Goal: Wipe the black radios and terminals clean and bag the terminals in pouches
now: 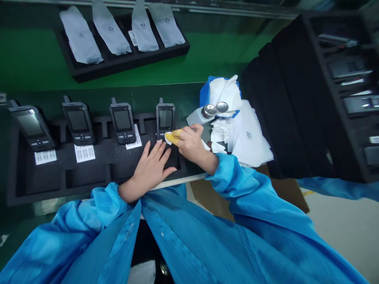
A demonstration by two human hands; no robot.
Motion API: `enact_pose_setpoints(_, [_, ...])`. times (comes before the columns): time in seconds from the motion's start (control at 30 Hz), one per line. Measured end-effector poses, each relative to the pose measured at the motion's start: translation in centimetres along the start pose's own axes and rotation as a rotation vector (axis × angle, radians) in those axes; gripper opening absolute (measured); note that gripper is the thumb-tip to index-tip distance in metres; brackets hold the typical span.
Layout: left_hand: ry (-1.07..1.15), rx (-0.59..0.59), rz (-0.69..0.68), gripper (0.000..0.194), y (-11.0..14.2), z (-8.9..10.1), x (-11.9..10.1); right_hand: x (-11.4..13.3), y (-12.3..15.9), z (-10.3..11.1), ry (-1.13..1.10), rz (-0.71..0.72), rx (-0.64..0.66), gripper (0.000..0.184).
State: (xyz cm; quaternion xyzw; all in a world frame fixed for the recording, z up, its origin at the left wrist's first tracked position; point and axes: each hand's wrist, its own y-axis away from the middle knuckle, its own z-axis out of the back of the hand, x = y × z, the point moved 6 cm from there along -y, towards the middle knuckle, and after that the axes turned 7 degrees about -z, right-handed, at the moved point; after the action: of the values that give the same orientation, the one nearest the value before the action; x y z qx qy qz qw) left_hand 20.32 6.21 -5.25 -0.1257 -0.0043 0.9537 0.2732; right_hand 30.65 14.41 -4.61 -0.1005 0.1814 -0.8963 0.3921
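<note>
My right hand [192, 142], with yellow finger cots on its fingertips, is closed on a small white wipe [167, 139]. The wipe is against the lower keypad area of the rightmost handheld radio [165, 117], which has a small screen and a stubby antenna. My left hand [152, 163] lies palm down with fingers spread, its fingertips at the radio's bottom edge; whether they press on it I cannot tell. To the left, a second radio [122, 122], a third radio [78, 122] and another radio [32, 127] rest along the black foam tray [120, 165], with white label sheets under their lower ends.
Behind is a black tray [130, 63] holding white pouches [143, 29]. Right of my hand are a blue box [204, 96] of white wipes, a white bottle with a metal top [209, 111] and stacked white pouches [250, 136]. Stacked black trays [284, 102] stand at far right, near another person's blue sleeve [334, 188].
</note>
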Motion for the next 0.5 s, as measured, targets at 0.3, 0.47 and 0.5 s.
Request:
enact_pose_setpoints(0.3, [-0.02, 0.042, 0.051, 0.06, -0.3, 0.0, 0.0, -2.2, -7.6, -1.5, 0.03, -0.251, 0.067, 0.039])
enact_pose_setpoints(0.47, [-0.003, -0.005, 0.037, 0.06, -0.3, -0.2, -0.1, 0.5, -3.3, -2.0, -0.021, -0.114, 0.154, 0.034])
enact_pose_setpoints(0.5, [0.004, -0.02, 0.037, 0.059, -0.3, -0.2, 0.0, 1.0, -2.2, -1.9, -0.033, -0.09, 0.159, 0.032])
